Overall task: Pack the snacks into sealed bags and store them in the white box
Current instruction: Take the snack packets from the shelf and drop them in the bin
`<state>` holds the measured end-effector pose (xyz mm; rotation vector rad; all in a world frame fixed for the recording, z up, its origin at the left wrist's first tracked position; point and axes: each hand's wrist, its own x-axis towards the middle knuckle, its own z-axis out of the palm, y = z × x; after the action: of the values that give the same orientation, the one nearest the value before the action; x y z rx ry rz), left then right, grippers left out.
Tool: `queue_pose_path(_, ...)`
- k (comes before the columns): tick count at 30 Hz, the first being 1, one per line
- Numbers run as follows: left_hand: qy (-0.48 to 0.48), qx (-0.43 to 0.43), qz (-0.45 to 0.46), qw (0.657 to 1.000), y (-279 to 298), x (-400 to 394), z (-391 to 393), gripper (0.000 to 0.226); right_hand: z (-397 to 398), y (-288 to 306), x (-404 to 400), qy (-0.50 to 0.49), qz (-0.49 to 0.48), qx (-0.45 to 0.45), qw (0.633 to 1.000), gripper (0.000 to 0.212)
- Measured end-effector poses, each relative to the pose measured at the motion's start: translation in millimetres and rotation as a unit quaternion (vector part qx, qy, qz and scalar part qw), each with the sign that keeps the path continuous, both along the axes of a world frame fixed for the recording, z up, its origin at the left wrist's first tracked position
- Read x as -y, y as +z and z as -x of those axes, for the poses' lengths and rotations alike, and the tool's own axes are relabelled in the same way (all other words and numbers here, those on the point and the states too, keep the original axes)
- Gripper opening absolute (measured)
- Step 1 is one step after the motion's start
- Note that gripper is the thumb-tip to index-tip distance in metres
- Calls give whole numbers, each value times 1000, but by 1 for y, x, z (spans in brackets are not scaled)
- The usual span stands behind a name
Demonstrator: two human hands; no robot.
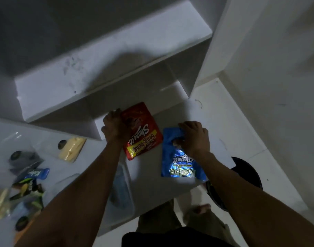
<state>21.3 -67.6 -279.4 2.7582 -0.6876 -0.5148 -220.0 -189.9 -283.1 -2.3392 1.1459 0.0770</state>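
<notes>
A red snack bag [143, 134] lies on the white tabletop [170, 175], and my left hand [114, 127] grips its left edge. To its right lies a shiny blue snack bag [181, 163]; my right hand [195, 138] pinches its top edge. On the left of the table lie clear sealed bags: one with yellow snacks [71, 148], others with dark and green packets [28, 186]. A clear bag with blue contents [120, 189] rests under my left forearm. I cannot pick out the white box for certain.
A white shelf unit [99, 72] rises behind the table, with an open compartment [143, 90] right behind the red bag. A black round stool [247, 175] stands on the pale floor at the right. My foot [200, 209] shows below the table edge.
</notes>
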Motion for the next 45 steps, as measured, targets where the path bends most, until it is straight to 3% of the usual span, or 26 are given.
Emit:
queue_pose_path(6, -33, 3, -10, 999, -20, 0, -21, 57, -17, -9, 3, 34, 59, -58, 996, 56)
queue_pose_path(10, -70, 33, -29, 997, -13, 5, -19, 43, -20, -4, 2, 39, 51, -83, 994, 48)
queue_pose_path(16, -62, 51, -50, 996, -10, 0, -12, 48, -18, 2, -2, 27, 42, -93, 994, 33)
queue_pose_path(18, -52, 35, -41, 997, -6, -2, -7, 40, -13, 4, -5, 23, 39, -90, 995, 25)
queue_pose_path(22, -15, -23, 15, 1000, 5, -10, 19, 20, 11, 14, -7, -17, 11, -60, 998, 33)
queue_pose_path(25, -9, -56, 71, 996, 23, -10, 47, 19, 37, 30, -4, -97, -34, 12, 995, 17)
queue_pose_path(27, -21, -61, 101, 993, 36, -6, 69, 21, 58, 41, 0, -158, -64, 53, 984, 8)
queue_pose_path(32, -49, -25, 170, 984, 67, 13, 143, 28, 133, 70, 13, -257, -17, 158, 953, 26)
queue_pose_path(37, -45, -87, 251, 963, 93, 35, 239, 32, 233, 98, 16, -399, 32, 236, 885, 23)
queue_pose_path(41, -100, -55, 281, 953, 105, 49, 320, 29, 313, 115, 10, -471, 72, 275, 835, 22)
queue_pose_path(45, -123, -63, 290, 947, 105, 54, 386, 35, 364, 113, -1, -509, 90, 277, 810, 28)
